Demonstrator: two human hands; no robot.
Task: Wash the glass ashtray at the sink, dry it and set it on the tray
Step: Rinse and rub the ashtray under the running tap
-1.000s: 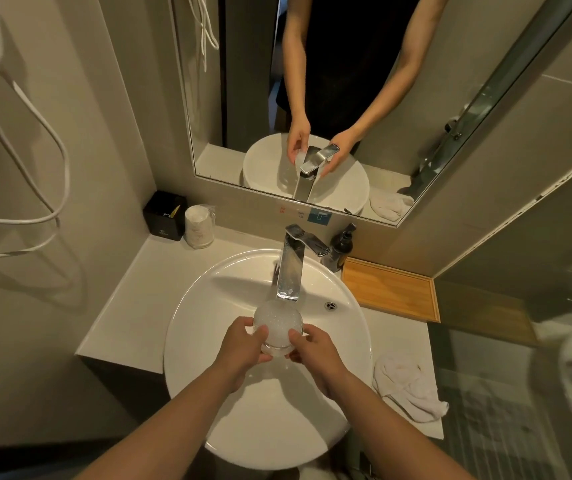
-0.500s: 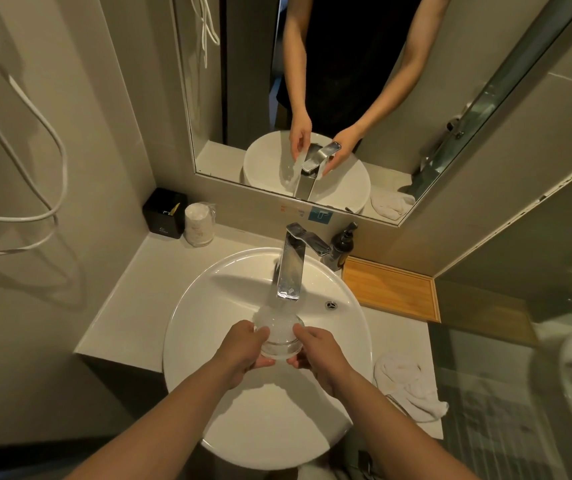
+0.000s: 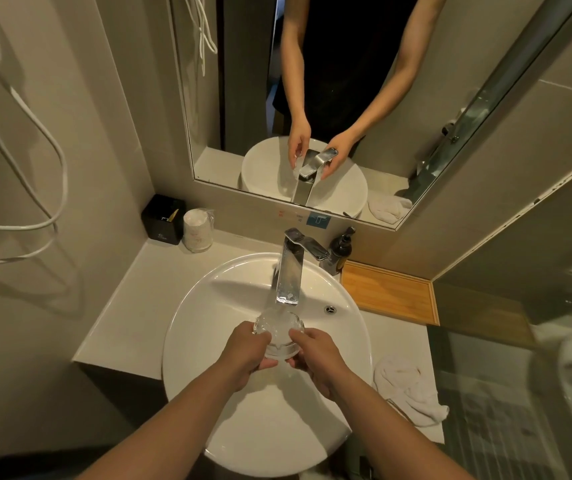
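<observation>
Head view
Ashtray [image 3: 279, 332]: clear cut glass, round, faceted rim; held tilted over the sink bowl, directly under the tap spout, water running onto it.
Left hand [image 3: 247, 353]: fingers wrapped on the ashtray's left edge, gripping it.
Right hand [image 3: 315, 355]: fingers closed on the ashtray's right edge, gripping it.
Tap [image 3: 291, 271]: polished chrome, squared body, flat lever; behind the ashtray.
Sink [image 3: 208, 327]: glossy white, round bowl on a pale matte counter.
Tray [image 3: 388, 292]: flat bamboo rectangle with a low rim, right of the tap, bare.
Towel [image 3: 407, 389]: white, soft, crumpled; right of the sink, nearer than the tray.
Bottle [image 3: 341, 249]: dark pump bottle, just right of the tap.
Box [image 3: 163, 220]: black, square, far left of the tap.
</observation>
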